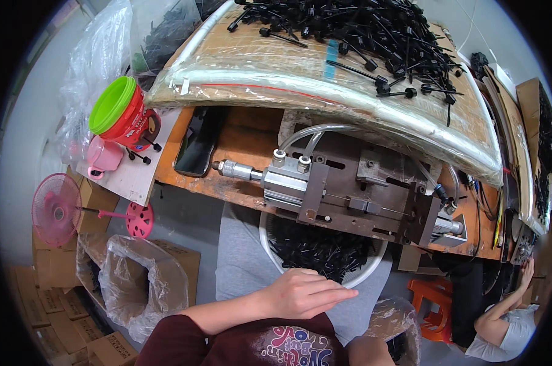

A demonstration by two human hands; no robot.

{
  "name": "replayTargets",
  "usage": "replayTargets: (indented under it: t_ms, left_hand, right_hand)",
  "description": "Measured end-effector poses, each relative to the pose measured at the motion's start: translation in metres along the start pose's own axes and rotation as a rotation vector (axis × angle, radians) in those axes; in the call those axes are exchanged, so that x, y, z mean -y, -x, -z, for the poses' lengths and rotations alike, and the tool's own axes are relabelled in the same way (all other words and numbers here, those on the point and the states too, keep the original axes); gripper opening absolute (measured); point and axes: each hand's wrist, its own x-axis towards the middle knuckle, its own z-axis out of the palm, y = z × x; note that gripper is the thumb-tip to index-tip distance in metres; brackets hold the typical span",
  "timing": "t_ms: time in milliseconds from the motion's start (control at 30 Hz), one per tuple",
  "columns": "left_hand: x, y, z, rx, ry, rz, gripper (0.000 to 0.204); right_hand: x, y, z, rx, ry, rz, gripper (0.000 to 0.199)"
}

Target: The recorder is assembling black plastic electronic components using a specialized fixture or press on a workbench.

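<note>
My left hand lies across the front of my body, at the near rim of a white round basket. Its fingers stretch to the right, close together, and nothing shows in them. Of my right arm only a piece of forearm appears at the lower edge; the hand is out of the picture. Small black plastic parts fill the basket, which sits at my lap below the bench edge. Beyond it a metal fixture with an air cylinder and clear hoses is mounted on the bench, a small dark block at its middle.
A film-wrapped cardboard tray bears a heap of black stemmed parts. Left are a phone, a red bucket, a pink cup and a pink fan. Another person works at right beside an orange stool.
</note>
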Motion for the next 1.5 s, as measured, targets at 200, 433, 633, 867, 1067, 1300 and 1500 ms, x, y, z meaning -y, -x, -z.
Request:
replayTargets:
  t_ms: [200,433,633,867,1067,1300,1500]
  left_hand:
    - [0.001,0.006,0.003,-0.023,-0.093,0.002,0.04]
    - [0.003,-0.013,0.008,-0.014,-0.033,-0.057,0.037]
    - [-0.015,-0.029,0.009,-0.095,0.096,-0.054,0.032]
    - [-0.08,-0.085,0.013,0.232,1.144,0.037,0.028]
    - [-0.118,-0.091,-0.017,0.53,1.581,0.053,0.021]
    - [-0.127,-0.087,-0.03,0.523,1.643,-0.016,0.017]
    - [-0.141,-0.086,-0.043,0.461,1.661,-0.134,0.019]
  right_hand:
    - [-0.008,0.014,0.005,0.077,-0.002,-0.088,0.022]
    - [0.036,0.028,0.038,0.169,0.047,0.203,0.034]
    - [0.058,0.068,0.028,-0.424,0.172,0.423,0.041]
    - [0.037,0.081,0.037,-0.67,0.226,0.491,0.042]
    - [0.027,0.081,0.03,-0.674,0.258,0.439,0.043]
    - [0.021,0.081,0.035,-0.752,0.268,0.362,0.042]
    - [0.021,0.084,0.037,-0.817,0.307,0.298,0.043]
